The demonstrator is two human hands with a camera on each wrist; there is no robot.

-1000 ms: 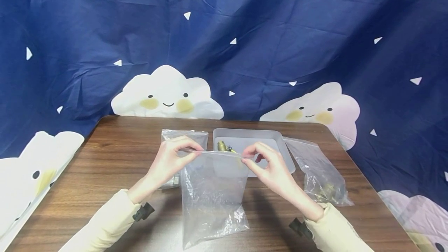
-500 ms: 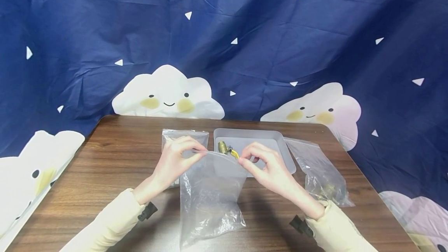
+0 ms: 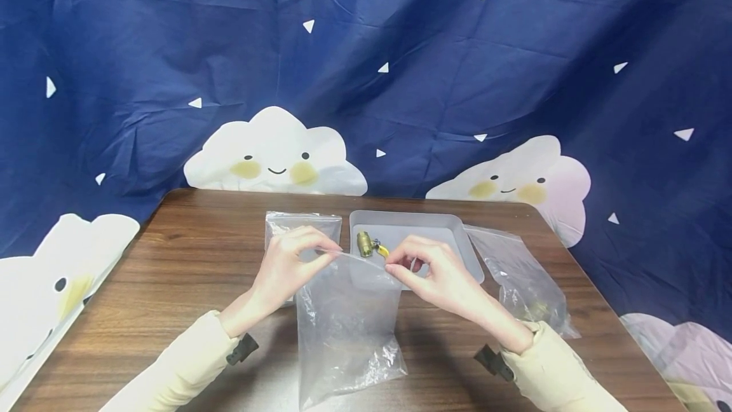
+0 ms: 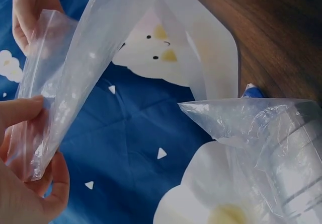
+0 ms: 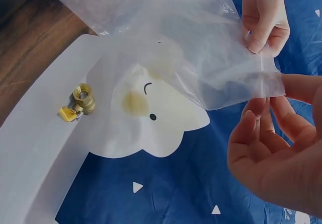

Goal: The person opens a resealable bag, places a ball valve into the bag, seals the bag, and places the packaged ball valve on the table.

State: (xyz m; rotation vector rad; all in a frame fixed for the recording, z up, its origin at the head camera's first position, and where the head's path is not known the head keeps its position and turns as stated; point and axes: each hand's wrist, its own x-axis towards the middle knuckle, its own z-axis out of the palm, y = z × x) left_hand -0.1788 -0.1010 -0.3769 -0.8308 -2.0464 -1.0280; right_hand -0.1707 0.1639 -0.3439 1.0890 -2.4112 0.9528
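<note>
A clear zip bag [image 3: 349, 323] hangs from both hands above the table, and nothing shows inside it. My left hand [image 3: 288, 266] pinches the left end of its zip edge between thumb and fingers. At the right end of that edge, my right hand [image 3: 431, 269] pinches the plastic. The zip strip also shows between the thumb and fingers in the left wrist view, on the bag [image 4: 75, 83]. Behind the bag, a brass ball valve [image 3: 365, 244] with a yellow handle lies in a translucent white tray [image 3: 452, 224]; the right wrist view shows the same valve [image 5: 84, 97].
Another zip bag [image 3: 274, 224] lies behind my left hand; in the left wrist view this bag [image 4: 282, 148] holds something silvery. A third bag [image 3: 523, 272] with brass-coloured contents lies at the right of the wooden table [image 3: 189, 253]. A blue cloth [image 3: 366, 49] hangs behind.
Both hands keep hold of the bag's top edge. My right hand has shifted slightly left and down, my left hand slightly right, so the edge slopes and more of the valve shows.
</note>
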